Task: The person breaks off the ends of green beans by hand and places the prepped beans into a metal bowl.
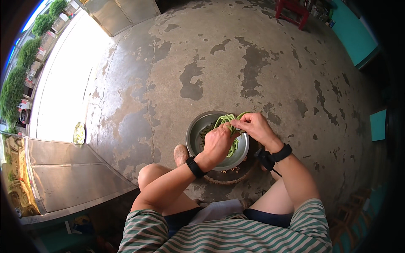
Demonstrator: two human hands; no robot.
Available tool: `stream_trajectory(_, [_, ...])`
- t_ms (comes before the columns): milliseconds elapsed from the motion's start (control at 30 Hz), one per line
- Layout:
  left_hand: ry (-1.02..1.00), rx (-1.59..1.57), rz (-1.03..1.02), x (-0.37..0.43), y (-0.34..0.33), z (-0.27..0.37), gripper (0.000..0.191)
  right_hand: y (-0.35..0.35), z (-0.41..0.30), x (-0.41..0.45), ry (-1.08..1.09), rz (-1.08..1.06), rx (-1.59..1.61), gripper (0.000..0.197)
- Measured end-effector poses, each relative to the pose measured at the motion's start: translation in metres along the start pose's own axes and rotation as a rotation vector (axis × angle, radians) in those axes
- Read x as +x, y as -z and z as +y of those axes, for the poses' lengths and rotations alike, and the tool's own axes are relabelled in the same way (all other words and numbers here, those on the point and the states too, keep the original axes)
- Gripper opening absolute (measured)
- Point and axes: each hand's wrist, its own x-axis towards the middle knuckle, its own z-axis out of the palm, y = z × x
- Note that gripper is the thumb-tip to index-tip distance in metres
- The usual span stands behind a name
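Observation:
My left hand [218, 139] grips a bunch of long green beans [225, 118] over a wide metal bowl [242, 150]. Close beside it, the fingers of my right hand [254, 126] pinch at the beans, one of which sticks out past the fingertips. Short dark-green pieces [206, 129] lie in the left part of the bowl, and more long beans [232, 148] hang or lie below my hands. The bowl rests on a round, dark tray or basket [221, 181], with small light-brown bits [232, 170] near its front. My hands hide part of the bowl's inside.
My shoe [181, 155] is left of the bowl. Patchy concrete floor [171, 95] spreads ahead. A metal-panelled counter [72, 180] stands at left, near a dish of pale pieces [79, 132] by the bright opening. A red stool [292, 14] is far right.

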Motion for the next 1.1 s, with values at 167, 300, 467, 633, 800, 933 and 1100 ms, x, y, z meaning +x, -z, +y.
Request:
stream_trajectory(167, [-0.044,0.116,0.042,0.000,-0.001,-0.003,0.031,-0.004,0.000,0.000,0.014,-0.018,0.213,0.027])
stream_trajectory(300, [-0.071,0.275,0.067,0.001,-0.003,-0.007,0.026,-0.004,-0.002,0.000,0.031,-0.009,0.195,0.025])
stream_trajectory(467, [-0.118,0.430,0.069,-0.002,-0.009,-0.011,0.017,-0.001,-0.005,0.002,-0.040,-0.080,0.158,0.023])
stream_trajectory(633, [-0.097,0.429,0.023,-0.003,-0.007,-0.009,0.018,0.001,-0.005,0.001,-0.097,-0.146,0.208,0.020])
stream_trajectory(800, [0.066,-0.227,-0.127,-0.001,0.012,-0.003,0.037,-0.001,-0.006,0.001,-0.101,-0.190,0.508,0.019])
stream_trajectory(933, [0.234,-0.795,-0.314,0.008,0.026,-0.006,0.044,0.002,-0.010,0.001,-0.124,-0.218,0.673,0.020])
stream_trajectory(1100, [0.462,-1.431,-0.488,0.011,0.027,-0.008,0.049,0.001,-0.017,-0.004,-0.023,-0.139,0.560,0.019])
